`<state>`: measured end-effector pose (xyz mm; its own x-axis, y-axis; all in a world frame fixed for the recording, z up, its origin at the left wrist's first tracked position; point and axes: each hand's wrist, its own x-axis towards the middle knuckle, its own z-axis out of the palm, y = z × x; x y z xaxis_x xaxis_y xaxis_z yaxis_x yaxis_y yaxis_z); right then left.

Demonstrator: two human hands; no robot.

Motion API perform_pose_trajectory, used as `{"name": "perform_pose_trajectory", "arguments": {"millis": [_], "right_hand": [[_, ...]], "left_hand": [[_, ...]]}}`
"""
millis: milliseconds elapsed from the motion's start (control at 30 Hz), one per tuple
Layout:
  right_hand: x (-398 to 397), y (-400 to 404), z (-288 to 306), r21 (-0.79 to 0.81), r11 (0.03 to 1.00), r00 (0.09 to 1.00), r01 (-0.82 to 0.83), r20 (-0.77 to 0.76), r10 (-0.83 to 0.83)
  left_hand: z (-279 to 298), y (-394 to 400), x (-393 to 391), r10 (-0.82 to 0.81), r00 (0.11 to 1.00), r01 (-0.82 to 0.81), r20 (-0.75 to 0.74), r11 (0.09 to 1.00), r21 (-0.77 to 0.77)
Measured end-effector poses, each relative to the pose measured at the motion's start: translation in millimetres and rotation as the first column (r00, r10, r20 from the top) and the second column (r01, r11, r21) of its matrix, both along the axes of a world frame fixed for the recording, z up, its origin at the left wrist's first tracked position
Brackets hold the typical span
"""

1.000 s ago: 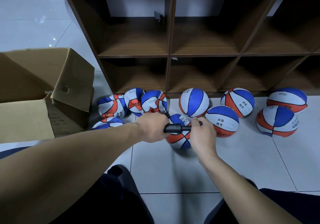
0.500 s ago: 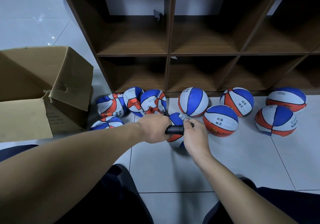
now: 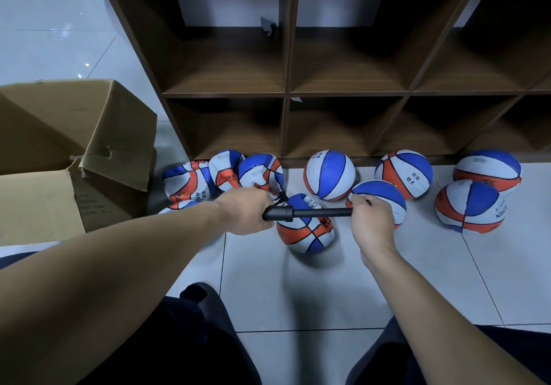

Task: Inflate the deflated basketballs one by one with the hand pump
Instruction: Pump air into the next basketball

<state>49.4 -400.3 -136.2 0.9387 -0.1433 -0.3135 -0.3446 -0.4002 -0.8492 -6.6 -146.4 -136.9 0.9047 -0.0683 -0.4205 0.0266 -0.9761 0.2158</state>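
- On the floor [image 3: 343, 289] in front of me, my left hand [image 3: 247, 214] is wrapped tight around the pump [image 3: 304, 214], and my right hand [image 3: 371, 220] is clamped on its handle, pulled out to the right.
- The ball I am filling [image 3: 304, 232] lies just under the pump and looks partly soft.
- I think five round balls [image 3: 329, 174] on the right are done; the flat balls [image 3: 190, 182] on the left are left.
- Far: brown shelf [image 3: 286, 92]. Left: open box [image 3: 74, 134].
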Motion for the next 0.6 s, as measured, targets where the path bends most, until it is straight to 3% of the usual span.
{"name": "perform_pose_trajectory", "arguments": {"millis": [200, 600], "right_hand": [[-26, 22, 0, -0.046, 0.998, 0.994, -0.035, 0.099, 0.039], [-47, 47, -12, -0.086, 0.975, 0.968, -0.206, 0.126, 0.216]], "left_hand": [[0, -21, -3, 0.003, 0.998, -0.004, 0.062, 1.000, 0.006], [-4, -37, -4, -0.029, 0.997, 0.031, 0.065, 0.999, -0.032]]}}
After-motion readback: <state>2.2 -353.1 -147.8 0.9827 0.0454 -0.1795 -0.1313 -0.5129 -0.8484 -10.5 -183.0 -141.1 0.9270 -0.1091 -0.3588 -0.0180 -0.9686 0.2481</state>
